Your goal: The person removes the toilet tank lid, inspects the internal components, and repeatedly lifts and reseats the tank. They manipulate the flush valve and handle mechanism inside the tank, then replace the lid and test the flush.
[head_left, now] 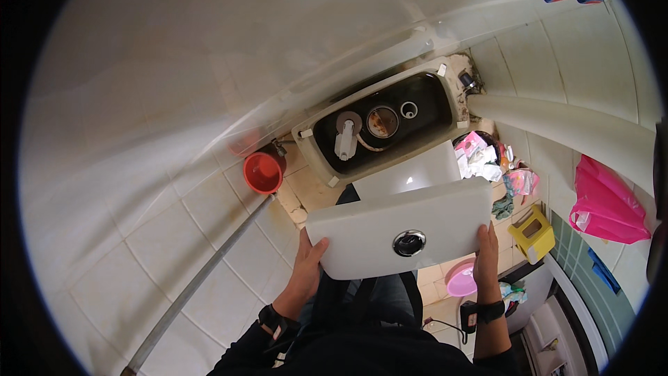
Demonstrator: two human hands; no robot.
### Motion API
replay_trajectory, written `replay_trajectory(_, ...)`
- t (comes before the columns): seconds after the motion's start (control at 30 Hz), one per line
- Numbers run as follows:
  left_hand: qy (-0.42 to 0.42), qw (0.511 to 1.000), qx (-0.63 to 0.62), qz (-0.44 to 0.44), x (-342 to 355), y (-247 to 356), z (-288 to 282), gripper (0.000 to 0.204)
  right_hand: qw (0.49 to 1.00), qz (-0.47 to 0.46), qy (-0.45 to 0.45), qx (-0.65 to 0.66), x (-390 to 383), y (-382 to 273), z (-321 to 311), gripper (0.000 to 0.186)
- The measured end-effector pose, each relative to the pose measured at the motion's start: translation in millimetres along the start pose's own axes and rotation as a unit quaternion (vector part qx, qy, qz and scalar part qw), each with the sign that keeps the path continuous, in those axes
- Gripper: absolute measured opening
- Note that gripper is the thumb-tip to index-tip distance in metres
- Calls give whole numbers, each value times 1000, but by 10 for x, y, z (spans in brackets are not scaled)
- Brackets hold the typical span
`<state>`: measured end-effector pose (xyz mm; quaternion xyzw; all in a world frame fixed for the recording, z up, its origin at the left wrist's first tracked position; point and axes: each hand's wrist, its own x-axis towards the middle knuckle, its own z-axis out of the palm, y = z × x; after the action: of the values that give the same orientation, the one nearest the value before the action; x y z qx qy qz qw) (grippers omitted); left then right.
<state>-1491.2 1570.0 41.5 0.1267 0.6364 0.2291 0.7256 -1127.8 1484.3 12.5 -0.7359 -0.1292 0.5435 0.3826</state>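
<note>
A white toilet tank lid (362, 237) with a round chrome flush button (409, 243) is held level in front of my body. Its left end is gripped by my left hand (306, 264), thumb on top. On the right end, my right hand (486, 254) closes around the edge. Beyond the lid stands the uncovered toilet tank (320, 167), dark inside. Within it are a white upright flush valve (345, 141), a round brownish float-like part (382, 122) and a small white ring (409, 110). White porcelain (417, 170) shows between tank and lid.
A red bucket (263, 173) hangs or stands left of the tank. A pile of tissues and wrappers (487, 163) lies to the right, near a yellow stool (532, 234), a pink basin (460, 278) and a pink bag (607, 202). A grey pipe (202, 278) runs along the left.
</note>
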Motion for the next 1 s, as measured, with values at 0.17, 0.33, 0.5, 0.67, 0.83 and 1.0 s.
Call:
replay_trajectory(0.17,-2,999,9,47,38,135,25,73,998,-36,1,-49,113,-209,89,49)
replay_trajectory(0.33,0,994,53,98,97,376,38,73,992,-90,2,-83,329,-475,214,53)
replay_trajectory(0.5,-4,989,70,128,225,548,46,74,989,-135,2,-65,572,-714,346,56)
replay_trajectory(0.67,-2,988,76,135,288,599,30,79,988,-139,12,-63,703,-841,375,58)
replay_trajectory(0.83,-29,982,97,162,352,699,32,83,990,-137,3,-40,770,-882,393,59)
replay_trajectory(1.0,-5,976,115,184,511,801,79,79,991,-134,3,-29,950,-950,478,59)
